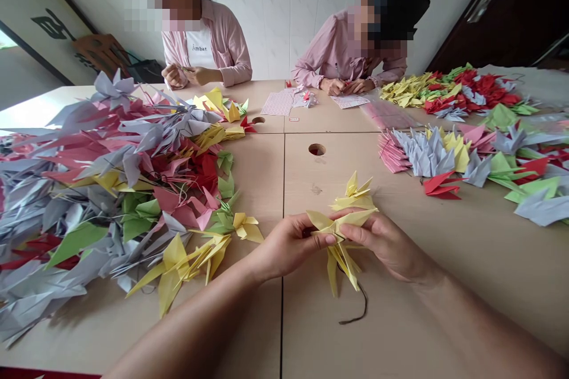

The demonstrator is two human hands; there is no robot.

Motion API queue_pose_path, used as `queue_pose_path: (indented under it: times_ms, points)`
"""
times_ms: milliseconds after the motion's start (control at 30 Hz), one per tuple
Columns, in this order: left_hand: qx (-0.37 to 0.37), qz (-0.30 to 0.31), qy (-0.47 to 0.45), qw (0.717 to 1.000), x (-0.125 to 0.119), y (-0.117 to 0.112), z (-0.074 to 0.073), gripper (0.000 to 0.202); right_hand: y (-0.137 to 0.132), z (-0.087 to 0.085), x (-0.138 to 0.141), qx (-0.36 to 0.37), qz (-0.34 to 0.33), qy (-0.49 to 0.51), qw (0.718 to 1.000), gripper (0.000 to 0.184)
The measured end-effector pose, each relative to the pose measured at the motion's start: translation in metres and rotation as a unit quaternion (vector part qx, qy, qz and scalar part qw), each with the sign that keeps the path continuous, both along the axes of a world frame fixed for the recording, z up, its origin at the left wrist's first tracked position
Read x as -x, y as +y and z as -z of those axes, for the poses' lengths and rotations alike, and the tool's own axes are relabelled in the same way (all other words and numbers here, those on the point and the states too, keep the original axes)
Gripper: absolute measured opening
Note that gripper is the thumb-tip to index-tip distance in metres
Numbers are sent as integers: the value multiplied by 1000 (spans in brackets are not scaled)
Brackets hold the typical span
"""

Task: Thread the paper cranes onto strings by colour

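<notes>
Both hands pinch one yellow origami crane above the table, its wings spread between them. My left hand is closed on its left side, thumb near the middle of the body. My right hand is closed on the right wing side. More folded yellow paper hangs just below, and a dark cord trails from it onto the table. Behind my right fingers lie other yellow cranes. Left of my left hand rest several yellow cranes at the edge of a big heap.
A large heap of strung paper cranes covers the left side. To the right lie rows of grey cranes and a red crane. Across the table, two people in pink shirts work with their hands near printed sheets. The tabletop has a round hole.
</notes>
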State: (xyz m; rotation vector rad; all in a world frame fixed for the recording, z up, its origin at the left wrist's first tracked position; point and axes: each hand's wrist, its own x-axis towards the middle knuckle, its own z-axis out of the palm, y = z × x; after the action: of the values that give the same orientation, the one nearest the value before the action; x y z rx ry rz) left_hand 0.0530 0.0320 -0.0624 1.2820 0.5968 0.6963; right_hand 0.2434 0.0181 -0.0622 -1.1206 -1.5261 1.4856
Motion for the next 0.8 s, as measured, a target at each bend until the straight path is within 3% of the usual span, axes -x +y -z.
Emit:
queue_pose_path:
  times_ms: [233, 367, 467, 567, 667, 800]
  points:
    - [6, -36, 41, 998, 1, -1, 2, 30, -1, -6, 6, -31, 26, -62, 997, 19]
    - [-9, -44, 57, 997, -1, -2, 2, 32, -2, -7, 12, -96, 74, -110, 986, 20]
    - [-10, -48, 50, 998, -1, -2, 2, 29, -2, -6, 10, -96, 63, -109, 987, 19]
    - [-5, -107, 107, 989, 0, 0, 1, 29, 1, -4, 1, -56, 55, -87, 993, 23]
    - [14, -182, 152, 971, 4, 2, -1, 35, 6, -1, -11, -49, 120, -65, 989, 36]
    - [73, -219, 155, 961, 6, 6, -1, 37, 13, 5, -22, -71, 176, -106, 976, 38]
